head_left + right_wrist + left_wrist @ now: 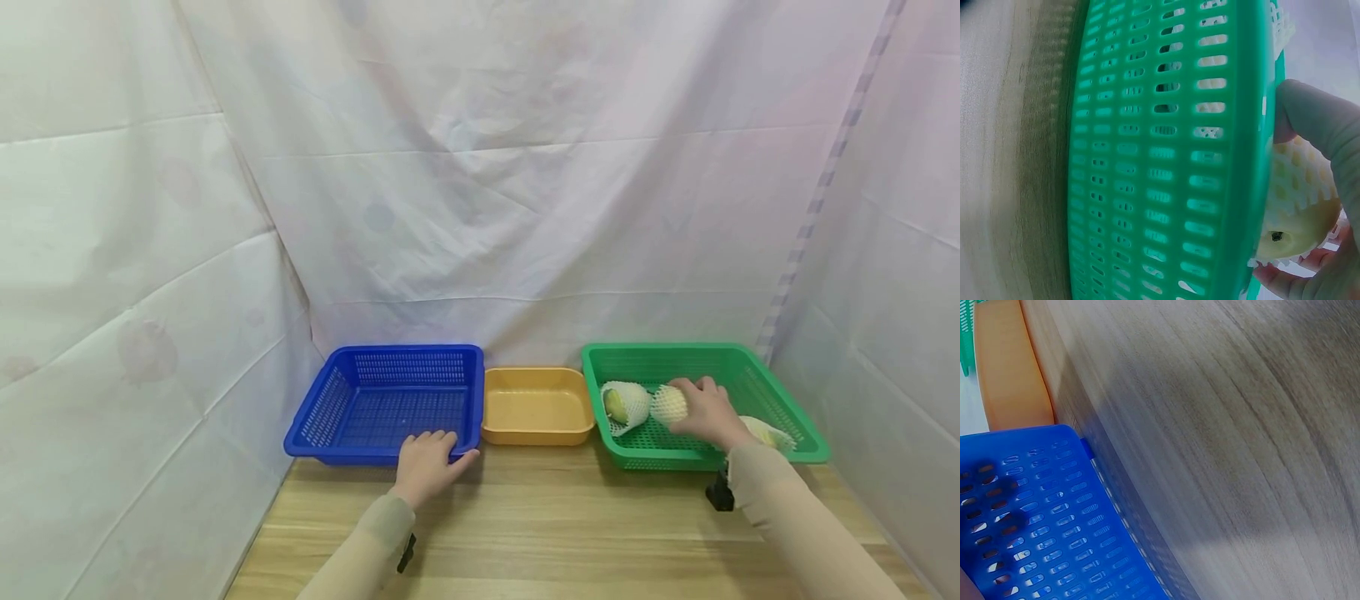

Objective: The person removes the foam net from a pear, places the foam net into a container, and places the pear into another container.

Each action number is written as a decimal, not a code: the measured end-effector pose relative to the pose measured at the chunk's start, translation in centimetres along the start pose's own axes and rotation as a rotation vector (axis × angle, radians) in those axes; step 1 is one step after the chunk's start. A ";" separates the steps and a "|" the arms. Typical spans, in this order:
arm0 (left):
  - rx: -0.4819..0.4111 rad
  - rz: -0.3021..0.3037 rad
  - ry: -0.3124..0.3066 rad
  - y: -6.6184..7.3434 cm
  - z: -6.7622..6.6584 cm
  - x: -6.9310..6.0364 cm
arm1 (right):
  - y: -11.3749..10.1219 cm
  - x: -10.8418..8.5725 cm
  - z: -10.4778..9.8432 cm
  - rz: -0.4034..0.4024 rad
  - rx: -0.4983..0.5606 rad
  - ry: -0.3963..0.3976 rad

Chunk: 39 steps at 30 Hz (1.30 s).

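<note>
My right hand [705, 410] holds a pale yellow pear [1297, 231] in a white foam net, inside the green basket [780, 392]. In the right wrist view its thumb and fingers are around the pear, beside the basket rim. Another netted, greener fruit [617, 406] lies at the basket's left end, and a third netted fruit [767, 433] is on the right, partly behind my wrist. My left hand [426, 467] grips the front rim of the blue basket [352, 454], its fingers inside and thumb outside; dark finger shapes show through the slots in the left wrist view.
A shallow orange tray [536, 437] stands between the two baskets, close to both. All three sit on a wood-grain table [540, 517]. A pale cloth [525, 208] hangs behind them and down both sides.
</note>
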<state>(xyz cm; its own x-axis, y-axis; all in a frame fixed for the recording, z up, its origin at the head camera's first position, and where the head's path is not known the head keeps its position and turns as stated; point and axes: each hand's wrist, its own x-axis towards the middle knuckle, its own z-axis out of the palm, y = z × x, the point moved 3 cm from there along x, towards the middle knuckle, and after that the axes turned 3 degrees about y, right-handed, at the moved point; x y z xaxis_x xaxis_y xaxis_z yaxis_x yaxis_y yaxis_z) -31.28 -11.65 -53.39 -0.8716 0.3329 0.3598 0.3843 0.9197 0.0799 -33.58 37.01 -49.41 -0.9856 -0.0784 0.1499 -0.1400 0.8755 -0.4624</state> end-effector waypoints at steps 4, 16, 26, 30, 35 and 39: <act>-0.004 -0.001 -0.005 0.0 0.1 0.0 | -0.5 -0.1 -0.1 -0.017 -0.007 0.015; -0.006 -0.006 -0.020 0.0 0.1 0.1 | -1.9 -0.7 -0.9 -0.025 -0.028 0.009; -0.001 -0.006 -0.025 0.0 -0.2 0.0 | -2.4 -0.9 -1.3 -0.026 -0.006 0.016; 0.001 -0.007 -0.031 0.0 -0.1 0.0 | -2.6 -1.0 -1.4 -0.036 -0.012 0.024; 0.005 -0.001 -0.024 0.0 -0.1 -0.1 | -3.1 -1.2 -1.7 -0.050 -0.016 0.035; 0.008 -0.003 -0.022 0.0 -0.1 0.0 | -3.6 -1.2 -1.7 -0.056 -0.018 0.036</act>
<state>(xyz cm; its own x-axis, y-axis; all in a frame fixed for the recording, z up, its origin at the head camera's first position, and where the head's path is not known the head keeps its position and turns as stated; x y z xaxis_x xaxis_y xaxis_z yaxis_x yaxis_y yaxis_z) -31.23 -11.70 -53.35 -0.8791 0.3350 0.3391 0.3798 0.9222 0.0736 -31.72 34.78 -46.44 -0.9721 -0.1106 0.2068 -0.1929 0.8786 -0.4369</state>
